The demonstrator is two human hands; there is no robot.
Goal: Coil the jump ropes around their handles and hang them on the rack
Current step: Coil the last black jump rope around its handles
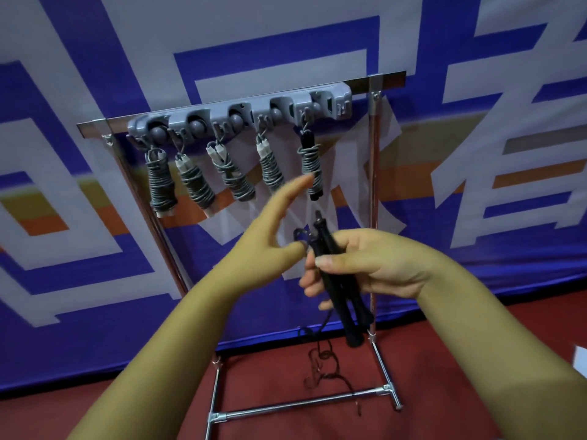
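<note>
Clearly I needed tight, even turns: right hand [359,265] gripped paired black handles [341,290] upright, left hand [273,230] spread open just beside them, rope loop [301,234] near thumb. Loose rope [320,360] trailed from handles to red floor [444,360]. Judged coiling barely begun. Beyond, rack [373,198] held five coiled ropes [235,176]; rightmost holder [333,101] looked free.

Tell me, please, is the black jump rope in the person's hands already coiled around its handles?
Not yet. The right hand grips the black handles bare, and the black rope trails loose to the floor.
</note>
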